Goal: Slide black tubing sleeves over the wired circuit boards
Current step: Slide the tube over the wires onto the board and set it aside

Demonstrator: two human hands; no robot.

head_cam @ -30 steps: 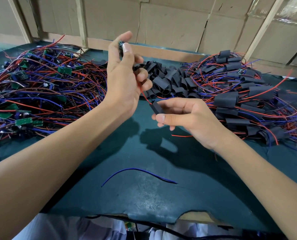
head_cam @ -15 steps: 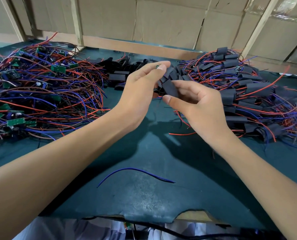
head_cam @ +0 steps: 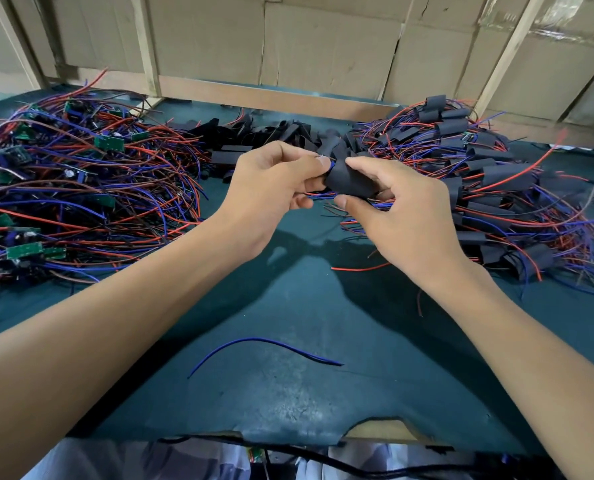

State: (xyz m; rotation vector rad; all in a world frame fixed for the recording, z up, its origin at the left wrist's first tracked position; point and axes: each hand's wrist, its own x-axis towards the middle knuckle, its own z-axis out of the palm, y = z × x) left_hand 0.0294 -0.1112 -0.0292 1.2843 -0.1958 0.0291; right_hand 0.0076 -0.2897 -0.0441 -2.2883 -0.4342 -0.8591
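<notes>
my right hand (head_cam: 403, 220) pinches a flat black tubing sleeve (head_cam: 351, 181); my left hand (head_cam: 271, 188) pinches the wired board, mostly hidden, feeding it in; next, slide the sleeve fully on.

I have one view only, a wide-angle camera on the person's head. It looks forward and down across the table (head_cam: 288, 323), close over both forearms, toward the cardboard wall (head_cam: 323, 46) at the far edge. Straight lines bow near the frame's borders.
</notes>
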